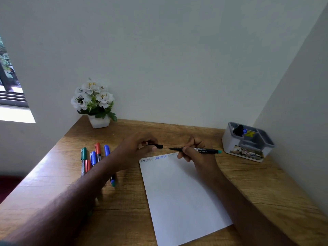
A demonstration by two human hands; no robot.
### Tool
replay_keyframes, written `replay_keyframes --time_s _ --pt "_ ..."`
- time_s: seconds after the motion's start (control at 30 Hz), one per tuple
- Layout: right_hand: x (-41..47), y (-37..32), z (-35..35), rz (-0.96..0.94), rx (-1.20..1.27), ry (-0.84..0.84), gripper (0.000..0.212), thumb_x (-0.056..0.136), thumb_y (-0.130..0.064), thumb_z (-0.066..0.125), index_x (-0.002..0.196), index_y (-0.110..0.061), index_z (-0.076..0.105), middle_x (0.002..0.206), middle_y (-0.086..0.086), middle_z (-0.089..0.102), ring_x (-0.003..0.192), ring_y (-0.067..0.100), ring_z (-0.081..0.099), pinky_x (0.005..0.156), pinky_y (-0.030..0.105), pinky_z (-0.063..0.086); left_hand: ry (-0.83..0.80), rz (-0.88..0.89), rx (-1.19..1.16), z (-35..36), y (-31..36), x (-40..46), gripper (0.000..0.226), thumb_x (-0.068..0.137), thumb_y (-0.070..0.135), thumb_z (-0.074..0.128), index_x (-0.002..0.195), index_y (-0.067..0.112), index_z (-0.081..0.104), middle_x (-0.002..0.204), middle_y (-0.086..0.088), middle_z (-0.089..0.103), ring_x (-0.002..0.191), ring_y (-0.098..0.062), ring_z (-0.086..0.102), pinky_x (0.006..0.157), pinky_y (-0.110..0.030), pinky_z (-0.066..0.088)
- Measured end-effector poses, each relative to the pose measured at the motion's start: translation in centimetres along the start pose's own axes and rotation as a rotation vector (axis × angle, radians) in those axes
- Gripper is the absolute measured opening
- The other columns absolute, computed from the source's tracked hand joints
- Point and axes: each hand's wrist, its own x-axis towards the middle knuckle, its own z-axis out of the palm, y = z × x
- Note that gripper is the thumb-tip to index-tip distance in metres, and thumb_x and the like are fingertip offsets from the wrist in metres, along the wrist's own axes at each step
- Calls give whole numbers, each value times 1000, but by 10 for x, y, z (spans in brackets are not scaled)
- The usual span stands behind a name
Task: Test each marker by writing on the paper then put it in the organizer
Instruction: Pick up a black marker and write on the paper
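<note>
Head view. I see a wooden desk [124, 201] set into a corner between white walls, with a white sheet of paper [179, 196] lying on it, tilted slightly counter-clockwise.

My right hand [194, 152] grips an uncapped black marker [197, 150] with a teal end. The marker lies nearly horizontal above the top edge of the paper, tip pointing left, teal end pointing right toward the organizer. The fingers are curled round the barrel.

My left hand [140, 144] pinches the black cap [156, 146] between thumb and fingers. The cap's open end faces the marker tip; the two are near each other but apart.

The top edge of the paper carries short rows of handwritten letters [160, 157]: one dark, one blue, and a fainter one partly hidden by the right hand.

Left of the paper, a group of capped markers [92, 158] lies on the desk: green, red and blue caps are visible. My left forearm crosses over part of this group.

The organizer [246, 142], a pale compartmented box, stands at the back right of the desk next to the wall. One rear compartment holds upright markers, one with a blue end.

A potted plant with white flowers [95, 102] stands at the back left corner.
</note>
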Motion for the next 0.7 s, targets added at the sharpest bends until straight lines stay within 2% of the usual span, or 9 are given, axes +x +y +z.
replay_keyframes --time_s 0.07,0.13,0.2,0.33,0.5,0.7 --pt "1 2 -1 -10 3 2 21 80 0 56 63 -12 56 63 19 67 50 18 48 53 22 41 -12 -1 -15 0 0 0 12 95 21 62 104 24 69 99 18 65 94 0 56 79 -21 44" --pt "1 4 0 -16 15 -6 16 81 2 56 67 4 48 63 22 66 49 16 47 53 22 41 -24 -5 -17 2 0 0 12 95 21 61 103 26 68 99 21 63 94 2 55 77 -16 42" --pt "2 5 1 -16 29 -20 17 81 1 57 70 10 47 63 19 67 49 15 47 53 21 41 -32 -8 -15 3 2 0 12 95 21 60 103 26 68 98 22 62 95 5 53 75 -11 39" --pt "0 6 3 -2 -19 -45 17 79 -5 62 71 7 53 64 14 70 52 17 48 54 26 40 -45 2 -36 2 8 0 13 96 18 59 101 26 67 96 21 62 95 6 52 76 -5 39" --pt "-2 6 6 14 -76 -73 12 80 -5 66 72 2 60 69 14 72 57 18 50 57 31 39 -70 64 -59 4 15 0 13 96 15 59 98 20 71 89 9 67 89 -4 56 71 -7 39" --pt "-3 2 11 37 9 -116 15 85 -1 69 78 -4 56 71 16 73 52 20 54 53 22 43 -64 65 -148 6 22 0 15 95 11 60 98 11 74 90 1 71 91 -10 58 71 -8 41"
